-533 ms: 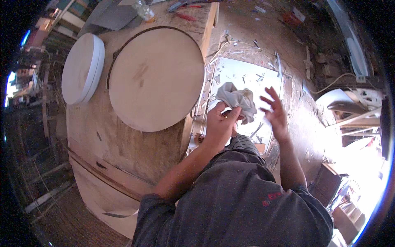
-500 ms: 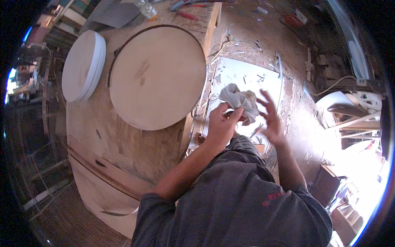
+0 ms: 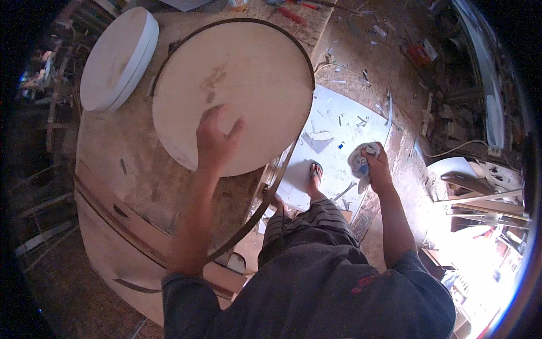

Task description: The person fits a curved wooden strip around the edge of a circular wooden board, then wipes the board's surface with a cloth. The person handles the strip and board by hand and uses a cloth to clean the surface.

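The pale grey, bunched fabric cloth [image 3: 357, 162] was located at 4 o'clock from the centre of the large, round, pale wooden disc [image 3: 262, 85], above the floor and clear of the bench. The right hand [image 3: 380, 169] was closed around it; the wadded grip presumably kept loose folds gathered. The left hand [image 3: 217, 140] was positioned over the disc's 6 o'clock sector, thumb spread from the fingers, with nothing visible in its grasp; blur prevented confirmation of contact. The disc lay flat on the worn brown wooden bench [image 3: 149, 189], probably for support from below. A thin, dark, curved strip [image 3: 243, 21] followed its rim from 9 through 12 to 3 o'clock; a similar dark length extended at 5 o'clock, its continuity with the first undetermined. Two stacked white-edged round discs [image 3: 116, 59] stood between 9 and 10 o'clock, seemingly set aside to leave working room. A red-handled tool [image 3: 292, 16] lay at 1 o'clock. Red lettering marked the dark grey cloth shirt [image 3: 316, 288]; faint writing on the flat white floor panel [image 3: 361, 135] was too small to read.
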